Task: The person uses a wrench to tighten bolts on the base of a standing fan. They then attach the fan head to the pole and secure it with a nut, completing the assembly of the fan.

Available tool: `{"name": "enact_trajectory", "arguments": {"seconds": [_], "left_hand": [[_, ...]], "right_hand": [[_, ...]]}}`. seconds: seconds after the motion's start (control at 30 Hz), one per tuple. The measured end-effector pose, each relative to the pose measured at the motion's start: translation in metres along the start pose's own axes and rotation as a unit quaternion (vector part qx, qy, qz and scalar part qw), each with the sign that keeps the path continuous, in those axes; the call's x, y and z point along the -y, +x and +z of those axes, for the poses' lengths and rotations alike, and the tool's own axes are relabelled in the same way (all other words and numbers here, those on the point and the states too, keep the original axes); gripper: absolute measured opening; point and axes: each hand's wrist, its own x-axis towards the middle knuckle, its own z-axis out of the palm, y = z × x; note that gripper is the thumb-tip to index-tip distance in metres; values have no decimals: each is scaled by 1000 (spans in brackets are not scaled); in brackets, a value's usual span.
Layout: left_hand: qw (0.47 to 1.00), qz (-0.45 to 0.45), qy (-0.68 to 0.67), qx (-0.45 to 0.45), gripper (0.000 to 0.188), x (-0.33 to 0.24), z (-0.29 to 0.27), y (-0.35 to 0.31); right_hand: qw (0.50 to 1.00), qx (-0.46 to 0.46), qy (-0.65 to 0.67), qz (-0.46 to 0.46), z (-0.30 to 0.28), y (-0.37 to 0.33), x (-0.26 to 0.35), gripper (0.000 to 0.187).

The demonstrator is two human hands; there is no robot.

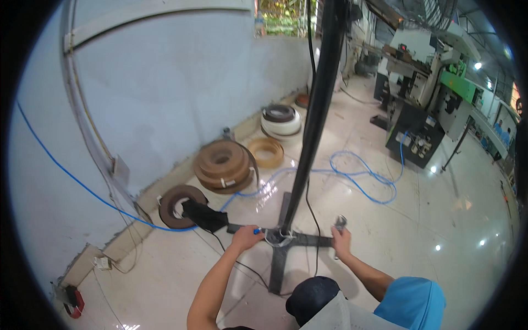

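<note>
A black cross-shaped stand base (279, 258) lies on the floor in front of me, with a thick black pole (308, 148) rising from its centre. My left hand (246, 238) is closed at the base's left leg, beside the hub. A small blue-ended thing (257, 231) pokes out of its fingers; the rest is hidden. By the tip of the right leg, my right hand (341, 243) grips an adjustable wrench (340, 221), its metal head pointing up and away. White strands (287, 240) circle the hub. Black cloth (206, 215) lies over the far end of the left leg.
Coiled brown rolls (223, 165), a tan ring (266, 152) and a white roll (281, 125) stand along the wall. A blue hose (363, 175) and a black cable (314, 212) cross the floor. Machinery (423, 115) stands at far right. A red-and-black object (73, 301) lies lower left.
</note>
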Motion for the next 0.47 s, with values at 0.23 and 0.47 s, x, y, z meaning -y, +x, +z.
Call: {"name": "enact_trajectory", "arguments": {"seconds": [0.23,0.47], "left_hand": [[963,75,-256,-40,27,-153,-147,-90],[821,138,-481,-276,19,-264,-327,-163]], "right_hand": [[917,348,-177,-84,3,-36,201,33],[797,491,-341,-84,-28,-95,334,37]]}}
